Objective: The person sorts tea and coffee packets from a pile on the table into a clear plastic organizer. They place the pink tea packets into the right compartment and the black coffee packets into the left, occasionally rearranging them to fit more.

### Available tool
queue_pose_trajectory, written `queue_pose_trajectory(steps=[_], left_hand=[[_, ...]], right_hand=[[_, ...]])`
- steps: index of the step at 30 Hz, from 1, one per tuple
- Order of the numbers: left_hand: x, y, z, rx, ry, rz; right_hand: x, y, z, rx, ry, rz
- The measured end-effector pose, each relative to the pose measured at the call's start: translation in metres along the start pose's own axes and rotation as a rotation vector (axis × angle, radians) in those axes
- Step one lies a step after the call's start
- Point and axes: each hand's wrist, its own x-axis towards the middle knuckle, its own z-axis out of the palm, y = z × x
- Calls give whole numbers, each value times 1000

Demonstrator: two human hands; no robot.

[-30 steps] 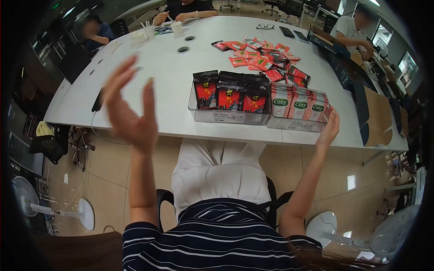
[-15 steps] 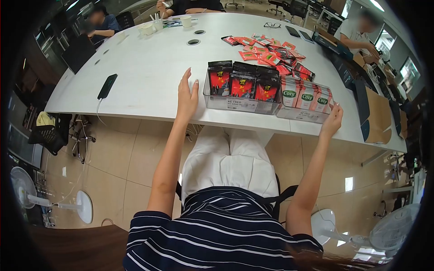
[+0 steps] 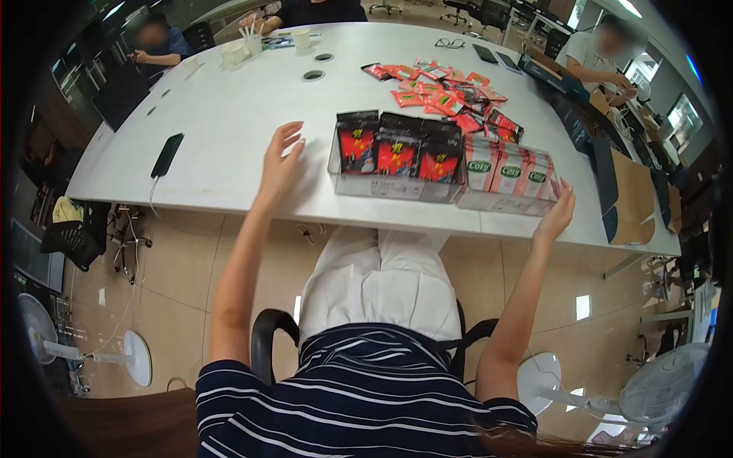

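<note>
Two clear plastic bins stand side by side at the table's near edge. The left bin (image 3: 382,187) holds upright black-and-red sachets (image 3: 397,155). In the right bin (image 3: 496,201) are pink-and-white packets (image 3: 509,169) marked "Cozy". My left hand (image 3: 282,162) hovers left of the bins with its fingers apart, holding nothing. At the outer end of the right bin, my right hand (image 3: 557,214) rests its stretched fingers against the side wall. Behind the bins lies a loose pile of red and pink sachets (image 3: 447,95).
A phone (image 3: 167,156) with a cable lies at the left of the white table (image 3: 237,122). Open cardboard boxes (image 3: 630,195) stand along the right edge. Paper cups (image 3: 302,39), glasses (image 3: 450,43) and two more phones sit farther back. Other people sit around the table.
My left hand has moved left, farther from the bins. My right hand stays at the right bin's end, its fingers now straighter. The whole view has shifted slightly.
</note>
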Motion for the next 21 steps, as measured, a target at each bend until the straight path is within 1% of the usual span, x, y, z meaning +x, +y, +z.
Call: queue_pose_trajectory(steps=[2, 4, 8, 10, 13, 17, 19, 21], left_hand=[[24, 2, -8, 71, -35, 4], [48, -5, -10, 118, -49, 37], [99, -18, 8, 190, -198, 95], [121, -22, 30, 198, -260, 137], [151, -35, 71, 145, -340, 144], [172, -38, 121, 137, -408, 225], [179, -37, 142, 109, -459, 262], [182, -41, 160, 200, -428, 445]], right_hand=[[-6, -8, 0, 59, 28, 30], [-9, -14, 3, 41, 73, 35], [-12, -21, 2, -7, 116, 62], [-12, -20, 2, -23, 140, 76], [-12, -22, 3, -80, 151, 82], [-15, -14, 3, -50, 170, -7], [-17, -13, 4, -98, 200, -28], [-19, -12, 6, -156, 222, -60]])
